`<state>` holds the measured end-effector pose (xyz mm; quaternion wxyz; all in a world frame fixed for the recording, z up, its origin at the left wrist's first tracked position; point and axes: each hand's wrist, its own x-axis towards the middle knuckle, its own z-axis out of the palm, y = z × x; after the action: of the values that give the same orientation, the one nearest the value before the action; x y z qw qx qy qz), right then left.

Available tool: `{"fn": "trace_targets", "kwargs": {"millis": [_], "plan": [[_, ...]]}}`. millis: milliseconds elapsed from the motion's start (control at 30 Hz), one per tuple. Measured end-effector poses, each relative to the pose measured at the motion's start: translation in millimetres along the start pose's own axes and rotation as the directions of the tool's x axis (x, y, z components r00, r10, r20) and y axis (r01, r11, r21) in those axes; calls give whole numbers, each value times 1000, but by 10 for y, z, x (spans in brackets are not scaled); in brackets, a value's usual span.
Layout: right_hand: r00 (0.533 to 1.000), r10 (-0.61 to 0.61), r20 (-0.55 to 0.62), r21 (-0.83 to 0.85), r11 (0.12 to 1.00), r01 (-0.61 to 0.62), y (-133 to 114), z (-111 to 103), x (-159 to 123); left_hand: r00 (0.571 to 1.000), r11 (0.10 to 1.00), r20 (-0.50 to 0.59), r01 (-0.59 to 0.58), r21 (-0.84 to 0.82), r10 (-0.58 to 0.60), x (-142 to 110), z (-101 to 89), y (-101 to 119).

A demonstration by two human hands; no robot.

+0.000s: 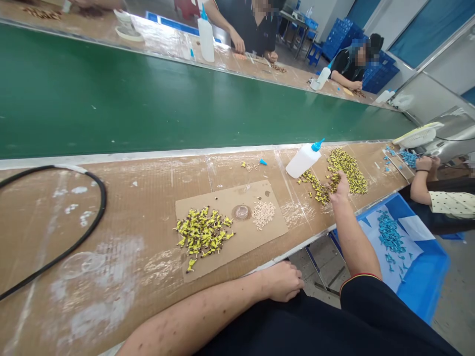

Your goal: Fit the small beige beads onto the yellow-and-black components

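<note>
right hand (pixel 339 190) in long yellow-black parts heap (pixel 349 170), pinch unclear | heap axis far-left to near-right | left hand (pixel 284 282) farther, curled, on tan desk (pixel 129 296)

A dark short-sleeved shirt (pixel 326 326), its right cuff (pixel 359 276) edged red and yellow; left hand (pixel 284 282) and right hand (pixel 339 190) bare.

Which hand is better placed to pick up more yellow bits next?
Probably the right hand: its fingers are already in the yellow pile. The left hand rests at the bench edge, farther away, below the cardboard.
</note>
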<state>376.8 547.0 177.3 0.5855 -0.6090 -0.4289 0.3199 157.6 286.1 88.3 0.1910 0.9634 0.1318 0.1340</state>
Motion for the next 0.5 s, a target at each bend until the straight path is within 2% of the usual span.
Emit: {"fn": "trace_targets", "kwargs": {"millis": [100,167,233,300,400,500], "plan": [[988,104,115,157,980,-121,-232,13,-181,1000,1000,-11,8,-6,-8,17,16,5],[944,193,268,392,873,-290,-368,31,-349,1000,1000,-18,6,-8,-6,37,40,11],[909,199,366,487,791,-370,-478,67,-548,1000,1000,-24,-1,-14,1,59,80,11],[884,168,437,507,766,-396,-563,135,-795,1000,1000,-30,4,-26,-5,78,128,4],[848,126,514,466,790,-399,-653,333,-1308,999,998,-30,26,-56,-27,107,174,-6],[762,162,627,353,813,-463,-685,668,-1950,999,994,-11,50,-96,-51,132,160,-10]]}}
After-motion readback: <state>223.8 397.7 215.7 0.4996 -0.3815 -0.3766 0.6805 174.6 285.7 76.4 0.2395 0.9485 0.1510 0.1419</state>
